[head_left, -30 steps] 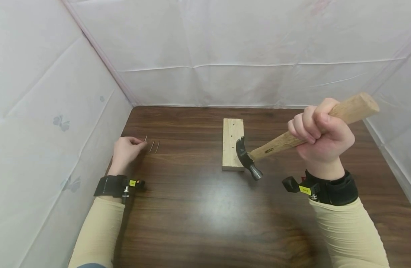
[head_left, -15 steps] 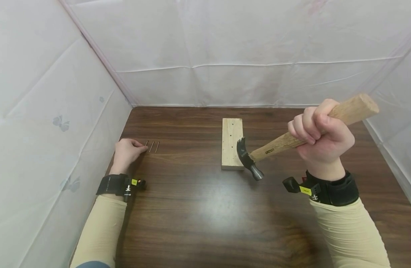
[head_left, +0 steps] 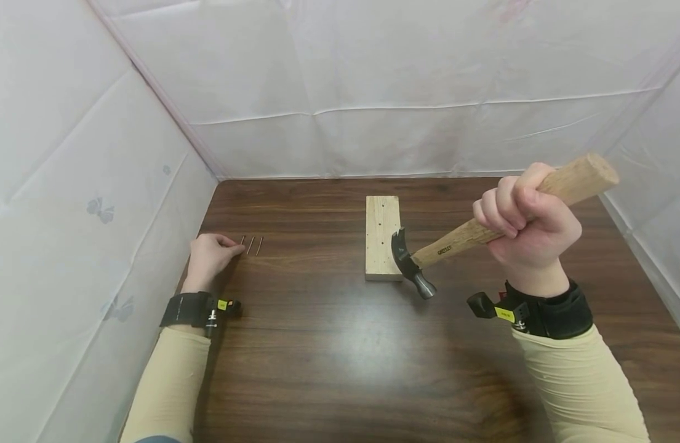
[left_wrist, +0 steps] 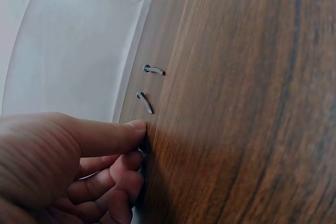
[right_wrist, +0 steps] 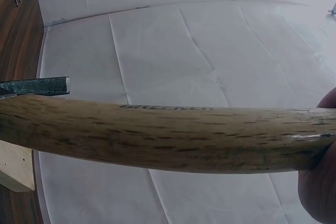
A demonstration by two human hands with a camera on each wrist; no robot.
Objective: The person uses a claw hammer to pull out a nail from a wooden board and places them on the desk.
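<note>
Nails (head_left: 252, 244) lie left on the table (head_left: 328, 344); block (head_left: 382, 237) centre; hammer (head_left: 461, 237) right

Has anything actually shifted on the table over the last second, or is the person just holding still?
The left hand lowered slightly toward the table; its fingers now touch the nearest of three nails, which a second ago stood tilted up in its fingertips. The right hand keeps gripping the hammer, head beside the wooden block, barely moved.

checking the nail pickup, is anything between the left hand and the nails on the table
Nothing visible. The left hand rests on the table with its fingertips at the nearest of the three nails; the other two lie uncovered just beyond.
</note>
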